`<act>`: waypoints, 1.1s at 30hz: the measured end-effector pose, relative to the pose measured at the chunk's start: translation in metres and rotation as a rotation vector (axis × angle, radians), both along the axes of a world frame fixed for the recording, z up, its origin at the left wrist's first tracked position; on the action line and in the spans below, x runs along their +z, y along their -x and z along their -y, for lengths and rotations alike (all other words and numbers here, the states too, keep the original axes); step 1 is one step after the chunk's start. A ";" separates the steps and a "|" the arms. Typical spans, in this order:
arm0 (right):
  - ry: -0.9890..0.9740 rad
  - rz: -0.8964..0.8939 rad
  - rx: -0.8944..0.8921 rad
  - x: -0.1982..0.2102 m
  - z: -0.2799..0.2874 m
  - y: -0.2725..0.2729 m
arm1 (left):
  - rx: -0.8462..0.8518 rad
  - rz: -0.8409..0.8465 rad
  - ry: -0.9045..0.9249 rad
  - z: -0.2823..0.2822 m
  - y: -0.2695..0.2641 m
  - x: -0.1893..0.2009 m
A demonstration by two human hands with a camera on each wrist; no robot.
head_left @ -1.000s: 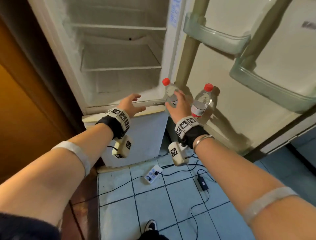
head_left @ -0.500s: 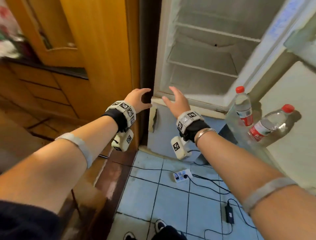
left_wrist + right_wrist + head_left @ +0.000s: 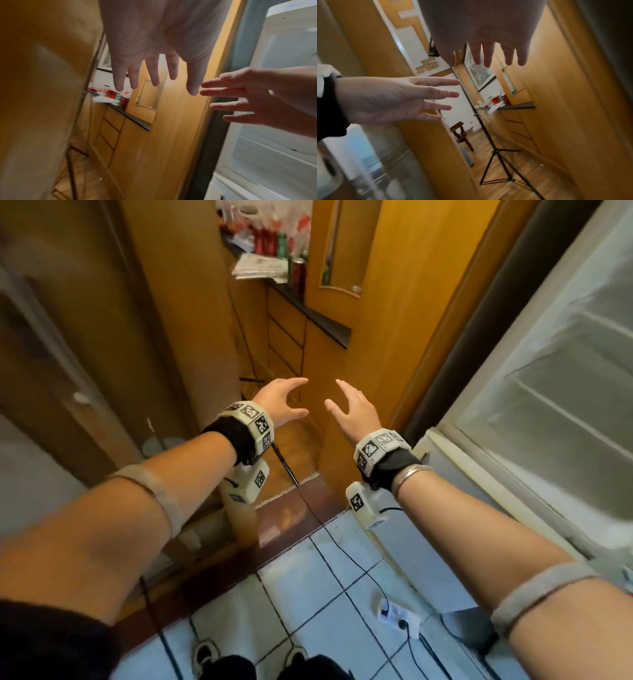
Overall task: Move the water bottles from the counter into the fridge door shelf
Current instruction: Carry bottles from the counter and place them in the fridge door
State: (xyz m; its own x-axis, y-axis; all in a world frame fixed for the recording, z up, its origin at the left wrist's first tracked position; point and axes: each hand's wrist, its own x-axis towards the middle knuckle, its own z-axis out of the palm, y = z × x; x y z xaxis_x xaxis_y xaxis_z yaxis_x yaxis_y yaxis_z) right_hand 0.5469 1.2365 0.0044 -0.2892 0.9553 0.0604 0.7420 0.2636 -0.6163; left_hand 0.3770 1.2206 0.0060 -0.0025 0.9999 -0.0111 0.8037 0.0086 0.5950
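Note:
Both hands are held out in front of me, empty, fingers spread and straight. My left hand [image 3: 282, 402] [image 3: 154, 75] and my right hand [image 3: 349, 409] [image 3: 491, 56] are side by side, palms facing each other, in the doorway. Far ahead a dark counter [image 3: 315, 313] [image 3: 135, 119] [image 3: 517, 106] carries red and green cans and bottles [image 3: 277, 241] and papers; I cannot make out a water bottle among them. The open fridge [image 3: 548, 392] stands at my right with bare shelves. Its door shelf is out of view.
Wooden door frames and panels [image 3: 404, 302] flank the passage to the counter. A black tripod [image 3: 496, 155] stands on the wooden floor ahead. A power strip [image 3: 399, 614] and black cables lie on the blue tiles by my feet.
The view has swung left, away from the fridge door; the two bottles on its shelf have left the frame. Both empty hands now point toward the counter down the passage.

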 end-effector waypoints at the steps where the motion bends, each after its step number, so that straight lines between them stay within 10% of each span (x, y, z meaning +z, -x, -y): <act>1: -0.006 0.003 0.054 -0.001 0.004 0.012 | 0.037 0.003 -0.008 0.012 0.010 0.000; 14: 0.050 0.061 0.633 0.001 0.114 0.213 | 0.523 0.033 0.077 0.207 0.180 0.002; 33: 0.031 0.079 1.216 0.005 0.437 0.505 | 1.214 0.126 0.044 0.604 0.383 0.000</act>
State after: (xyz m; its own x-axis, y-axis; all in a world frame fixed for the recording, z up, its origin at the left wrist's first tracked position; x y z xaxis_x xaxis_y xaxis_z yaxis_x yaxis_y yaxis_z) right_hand 0.0417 0.7991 0.0090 -0.9981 0.0593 -0.0160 0.0570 0.7987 -0.5991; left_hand -0.0055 0.6167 0.0060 -0.9310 0.3470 -0.1128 0.1957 0.7358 0.6483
